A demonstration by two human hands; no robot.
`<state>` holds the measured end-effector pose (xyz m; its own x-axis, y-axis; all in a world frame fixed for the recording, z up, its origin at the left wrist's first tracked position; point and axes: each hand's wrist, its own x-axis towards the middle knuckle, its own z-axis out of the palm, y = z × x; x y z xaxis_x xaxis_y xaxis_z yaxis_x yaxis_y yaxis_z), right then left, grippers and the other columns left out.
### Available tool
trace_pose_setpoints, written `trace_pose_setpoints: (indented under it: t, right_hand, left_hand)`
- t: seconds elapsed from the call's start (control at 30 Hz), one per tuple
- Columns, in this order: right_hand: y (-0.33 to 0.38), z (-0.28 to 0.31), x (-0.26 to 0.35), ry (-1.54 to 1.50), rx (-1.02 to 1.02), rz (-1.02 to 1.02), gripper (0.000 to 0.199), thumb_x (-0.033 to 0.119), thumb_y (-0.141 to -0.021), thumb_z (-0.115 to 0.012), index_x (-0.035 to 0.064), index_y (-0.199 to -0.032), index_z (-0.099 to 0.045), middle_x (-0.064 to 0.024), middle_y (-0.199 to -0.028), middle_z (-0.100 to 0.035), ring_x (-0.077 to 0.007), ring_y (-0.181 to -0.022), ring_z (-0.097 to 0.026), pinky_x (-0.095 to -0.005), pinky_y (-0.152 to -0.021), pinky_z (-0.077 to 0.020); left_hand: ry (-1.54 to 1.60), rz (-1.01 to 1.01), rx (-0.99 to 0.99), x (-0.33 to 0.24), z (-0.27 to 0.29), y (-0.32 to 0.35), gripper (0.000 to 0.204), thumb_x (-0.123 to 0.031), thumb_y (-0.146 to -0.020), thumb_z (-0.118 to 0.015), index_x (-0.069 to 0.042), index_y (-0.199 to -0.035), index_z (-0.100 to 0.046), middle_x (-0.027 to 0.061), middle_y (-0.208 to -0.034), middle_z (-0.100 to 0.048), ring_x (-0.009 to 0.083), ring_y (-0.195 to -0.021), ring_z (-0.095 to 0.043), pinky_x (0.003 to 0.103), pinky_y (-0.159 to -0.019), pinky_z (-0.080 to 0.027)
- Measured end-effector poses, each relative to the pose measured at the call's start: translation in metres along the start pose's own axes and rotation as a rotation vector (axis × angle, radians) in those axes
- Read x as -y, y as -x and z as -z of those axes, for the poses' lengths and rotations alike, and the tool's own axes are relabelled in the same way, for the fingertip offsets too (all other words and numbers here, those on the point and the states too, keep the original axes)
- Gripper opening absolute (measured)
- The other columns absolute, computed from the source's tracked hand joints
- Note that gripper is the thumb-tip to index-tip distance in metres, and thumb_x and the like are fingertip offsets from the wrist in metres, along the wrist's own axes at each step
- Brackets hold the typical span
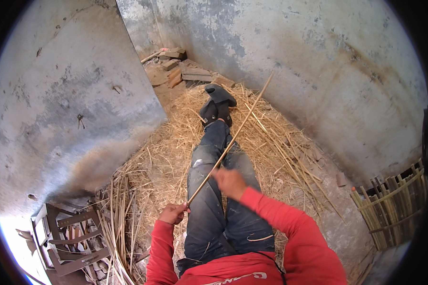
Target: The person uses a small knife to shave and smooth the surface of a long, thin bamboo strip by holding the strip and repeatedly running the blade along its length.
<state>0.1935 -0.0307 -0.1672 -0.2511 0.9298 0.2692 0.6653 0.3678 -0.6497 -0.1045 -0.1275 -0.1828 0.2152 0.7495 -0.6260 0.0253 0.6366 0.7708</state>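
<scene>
A long, thin bamboo strip [245,119] runs slantwise over my outstretched legs, its far tip up near the wall on the right. At its near end, above my thigh, my left hand [173,213] is closed around it. My right hand [230,183] is curled up against the strip's middle stretch, a little farther along. Motion blurs its fingers, and whatever they hold is hidden.
Straw-like shavings [152,156] cover the floor around my legs. More long strips [290,159] lie to the right, and a bundle of strips [114,223] to the left beside a rusty metal frame [76,237]. A slatted basket [392,206] stands right; bricks [173,61] lie far off.
</scene>
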Motion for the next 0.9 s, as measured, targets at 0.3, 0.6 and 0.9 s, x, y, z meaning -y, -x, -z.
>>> trace_pose_setpoints:
  t: [0.3,0.6,0.9]
  right_hand:
    - [-0.062,0.065,-0.063,0.022,-0.442,-0.235,0.035,0.028,-0.103,-0.051,0.0032,-0.092,-0.072,-0.0248,-0.073,-0.065,-0.0454,-0.066,-0.064,-0.0531,-0.060,-0.0486]
    - [0.004,0.018,-0.011,0.089,-0.067,-0.203,0.046,0.040,-0.105,-0.051,0.0046,-0.080,-0.067,-0.0226,-0.072,-0.065,-0.0460,-0.064,-0.063,-0.0538,-0.058,-0.0480]
    - [-0.063,0.102,-0.068,0.068,-0.424,-0.353,0.044,0.032,-0.107,-0.046,0.0021,-0.083,-0.067,-0.0252,-0.072,-0.064,-0.0430,-0.062,-0.061,-0.0496,-0.057,-0.0449]
  left_hand:
    - [-0.047,-0.018,0.041,-0.006,-0.003,0.008,0.048,-0.041,-0.101,-0.066,0.006,-0.093,-0.073,-0.0061,-0.049,-0.035,0.0045,-0.038,-0.026,0.026,-0.040,-0.016]
    - [-0.024,0.024,0.032,-0.008,-0.009,0.013,0.047,-0.040,-0.103,-0.063,0.005,-0.093,-0.073,-0.0060,-0.049,-0.035,0.0047,-0.039,-0.026,0.027,-0.040,-0.016]
    - [0.024,0.011,0.082,0.006,-0.010,0.003,0.048,-0.044,-0.101,-0.065,0.002,-0.091,-0.074,-0.0079,-0.049,-0.034,0.0044,-0.038,-0.026,0.026,-0.040,-0.015]
